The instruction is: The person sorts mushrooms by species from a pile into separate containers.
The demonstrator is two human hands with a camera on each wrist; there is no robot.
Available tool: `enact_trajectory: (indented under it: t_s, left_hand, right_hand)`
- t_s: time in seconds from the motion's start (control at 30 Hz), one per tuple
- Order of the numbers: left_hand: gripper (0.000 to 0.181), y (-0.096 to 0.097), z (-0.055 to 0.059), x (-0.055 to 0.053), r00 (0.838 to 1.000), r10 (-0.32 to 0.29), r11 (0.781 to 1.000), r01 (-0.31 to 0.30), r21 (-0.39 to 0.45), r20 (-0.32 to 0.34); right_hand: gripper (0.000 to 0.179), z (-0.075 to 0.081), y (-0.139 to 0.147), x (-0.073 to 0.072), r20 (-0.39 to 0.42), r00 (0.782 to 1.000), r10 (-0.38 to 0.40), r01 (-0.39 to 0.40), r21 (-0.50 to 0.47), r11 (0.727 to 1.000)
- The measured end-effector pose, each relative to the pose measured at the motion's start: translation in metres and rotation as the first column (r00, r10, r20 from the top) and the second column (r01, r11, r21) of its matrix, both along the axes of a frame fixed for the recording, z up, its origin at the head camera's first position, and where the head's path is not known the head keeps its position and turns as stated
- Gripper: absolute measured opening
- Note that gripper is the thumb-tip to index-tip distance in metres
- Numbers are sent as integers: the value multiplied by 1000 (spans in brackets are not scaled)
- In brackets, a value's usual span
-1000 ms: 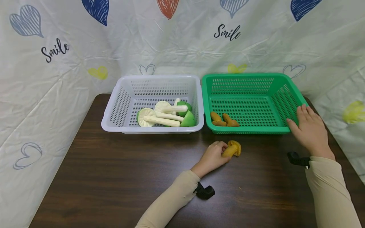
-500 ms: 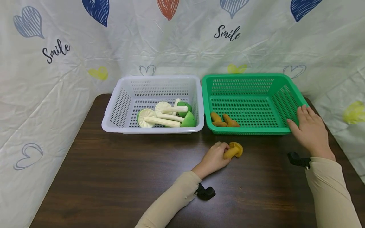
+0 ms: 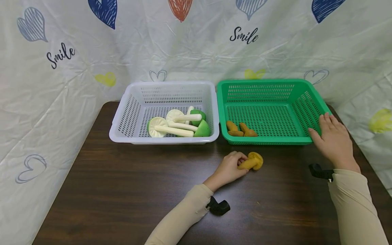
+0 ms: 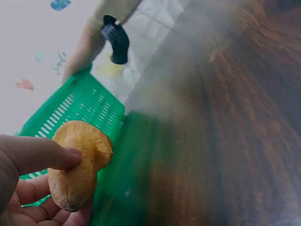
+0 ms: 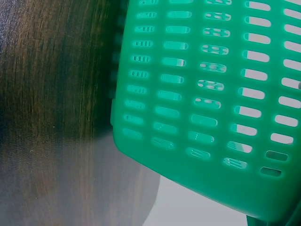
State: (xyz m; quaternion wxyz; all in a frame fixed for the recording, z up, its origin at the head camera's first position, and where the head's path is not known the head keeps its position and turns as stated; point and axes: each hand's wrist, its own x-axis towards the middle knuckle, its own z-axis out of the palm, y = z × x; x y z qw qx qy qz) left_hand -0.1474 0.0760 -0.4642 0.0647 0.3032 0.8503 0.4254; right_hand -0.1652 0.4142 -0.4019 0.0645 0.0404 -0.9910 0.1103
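My left hand [image 3: 228, 170] pinches a yellow-brown toy mushroom [image 3: 252, 161] by its stem, in front of the green basket [image 3: 269, 140]. In the left wrist view the thumb lies across the mushroom [image 4: 75, 186], with the other fingers behind it. The mushroom's cap points to the right in the head view. My right hand [image 3: 335, 143] rests with fairly straight fingers on the right rim of the green basket. Several brown mushrooms [image 3: 235, 133] lie in that basket's front left corner. The right wrist view shows the basket's slotted side [image 5: 188, 136], but no hand.
A white basket [image 3: 122, 136] stands left of the green one, their rims close together. It holds several green-capped toy mushrooms [image 3: 176, 129] with white stems. Both stand at the back of a dark wooden table [image 3: 122, 190], before a patterned cloth [image 3: 196, 41].
The mushroom in my left hand has shifted slightly to the right and its cap has turned a little. My right hand stays on the basket rim.
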Motion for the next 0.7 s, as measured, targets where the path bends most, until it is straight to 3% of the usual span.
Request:
enact_trajectory:
  t_s: [0.33,0.7]
  left_hand:
    - [30,-6,18,3,998,-40,994,35,107,43]
    - [30,-11,37,4,997,-36,981,22,195,68]
  right_hand:
    - [70,3,-3,1,17,1000,-8,8,14,1000]
    - [70,4,-4,1,15,1000,-4,4,13,1000]
